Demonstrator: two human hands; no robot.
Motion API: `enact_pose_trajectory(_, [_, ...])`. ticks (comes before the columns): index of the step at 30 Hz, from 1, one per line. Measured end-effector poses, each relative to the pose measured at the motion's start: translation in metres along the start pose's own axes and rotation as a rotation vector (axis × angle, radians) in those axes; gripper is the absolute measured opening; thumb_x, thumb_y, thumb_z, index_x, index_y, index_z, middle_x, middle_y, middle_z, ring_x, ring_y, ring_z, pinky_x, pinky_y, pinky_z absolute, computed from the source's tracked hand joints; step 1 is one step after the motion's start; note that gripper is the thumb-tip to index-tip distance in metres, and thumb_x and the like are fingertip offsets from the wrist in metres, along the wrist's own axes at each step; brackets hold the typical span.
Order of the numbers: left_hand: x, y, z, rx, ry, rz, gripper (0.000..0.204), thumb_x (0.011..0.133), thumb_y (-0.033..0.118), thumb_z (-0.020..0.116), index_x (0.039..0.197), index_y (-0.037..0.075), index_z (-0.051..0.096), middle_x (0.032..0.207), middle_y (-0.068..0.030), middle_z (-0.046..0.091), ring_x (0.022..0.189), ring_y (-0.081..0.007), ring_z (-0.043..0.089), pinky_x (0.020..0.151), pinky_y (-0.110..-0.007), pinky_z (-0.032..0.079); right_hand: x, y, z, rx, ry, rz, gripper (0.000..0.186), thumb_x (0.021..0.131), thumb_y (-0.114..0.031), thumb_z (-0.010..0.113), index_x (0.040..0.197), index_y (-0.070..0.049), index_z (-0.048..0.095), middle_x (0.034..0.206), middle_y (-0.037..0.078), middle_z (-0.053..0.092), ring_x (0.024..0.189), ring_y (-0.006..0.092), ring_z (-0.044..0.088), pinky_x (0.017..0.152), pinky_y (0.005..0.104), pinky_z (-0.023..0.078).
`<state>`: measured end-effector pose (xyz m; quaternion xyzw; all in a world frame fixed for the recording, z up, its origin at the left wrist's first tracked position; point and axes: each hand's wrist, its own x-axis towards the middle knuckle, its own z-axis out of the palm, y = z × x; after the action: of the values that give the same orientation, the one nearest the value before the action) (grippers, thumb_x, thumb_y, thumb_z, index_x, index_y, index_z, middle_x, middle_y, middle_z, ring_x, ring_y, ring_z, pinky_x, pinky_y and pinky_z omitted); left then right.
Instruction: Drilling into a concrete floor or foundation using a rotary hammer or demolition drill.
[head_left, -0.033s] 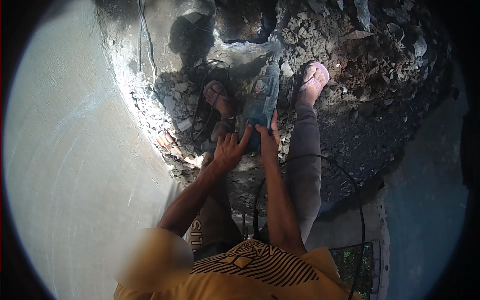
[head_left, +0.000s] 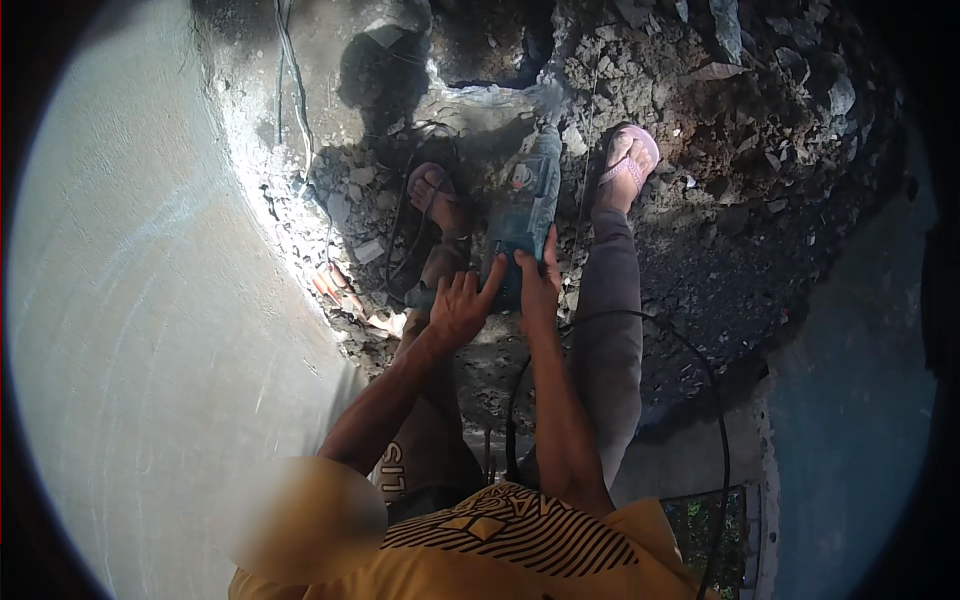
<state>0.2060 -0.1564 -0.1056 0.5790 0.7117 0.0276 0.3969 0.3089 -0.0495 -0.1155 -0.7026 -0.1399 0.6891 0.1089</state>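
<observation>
A teal hammer drill (head_left: 525,205) points down into broken concrete between my two sandalled feet. My right hand (head_left: 540,278) is wrapped around the drill's rear grip. My left hand (head_left: 458,305) sits just left of it with its fingers spread, the fingertips resting against the drill's body near a dark side handle (head_left: 425,295). The drill's tip is lost among the rubble (head_left: 700,90) near a ragged hole (head_left: 480,55) in the floor.
A smooth grey wall (head_left: 150,320) fills the left side. The drill's black cable (head_left: 705,400) loops round my right leg. My left foot (head_left: 435,195) and right foot (head_left: 628,165) stand on loose chunks. A thin wire (head_left: 295,90) runs down along the wall's broken edge.
</observation>
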Motion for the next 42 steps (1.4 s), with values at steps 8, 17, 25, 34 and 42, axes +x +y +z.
enact_pose_trajectory(8, [-0.002,0.021,0.019,-0.03,-0.005,-0.014,0.082,0.076,0.01,0.064,0.152,0.008,0.032,0.085,-0.0139,0.054,0.077,-0.0287,0.057,0.061,-0.043,0.043,-0.008,0.01,-0.011,-0.367,0.244,-0.077,0.075,0.091,-0.038,0.069,0.152,-0.007,0.035,0.138,0.014,0.054,0.116,0.0192,0.054,0.096,0.0294,0.043])
enact_pose_trajectory(17, [0.002,0.018,0.029,-0.014,-0.019,-0.003,0.083,0.077,0.012,0.065,0.153,0.01,0.03,0.086,-0.0137,0.054,0.076,-0.0289,0.056,0.061,-0.043,0.042,0.003,0.019,-0.01,-0.327,0.354,-0.021,0.067,0.09,-0.031,0.072,0.146,-0.004,0.045,0.131,0.012,0.06,0.109,0.0169,0.057,0.091,0.0286,0.046])
enact_pose_trajectory(25, [0.006,0.018,0.021,-0.033,0.025,-0.014,0.079,0.079,0.011,0.063,0.152,0.011,0.033,0.085,-0.013,0.053,0.073,-0.0272,0.055,0.061,-0.042,0.042,0.002,0.009,-0.002,-0.309,0.369,-0.017,0.072,0.088,-0.037,0.075,0.145,-0.005,0.046,0.13,0.012,0.06,0.108,0.0182,0.058,0.09,0.0301,0.047])
enact_pose_trajectory(34, [0.011,0.026,0.019,-0.011,0.053,-0.002,0.079,0.078,0.01,0.064,0.152,0.011,0.034,0.083,-0.0117,0.052,0.072,-0.0262,0.055,0.062,-0.042,0.043,0.003,0.0,-0.008,-0.367,0.368,0.009,0.073,0.089,-0.041,0.071,0.146,-0.006,0.045,0.132,0.012,0.059,0.11,0.0209,0.058,0.092,0.0331,0.046])
enact_pose_trajectory(42, [0.01,0.023,0.022,0.008,0.104,-0.011,0.077,0.079,0.011,0.063,0.151,0.013,0.036,0.082,-0.0105,0.05,0.072,-0.0248,0.054,0.061,-0.04,0.044,0.005,0.004,-0.008,-0.336,0.336,0.046,0.072,0.089,-0.039,0.071,0.148,-0.007,0.043,0.141,0.017,0.053,0.122,0.0258,0.055,0.098,0.0355,0.044])
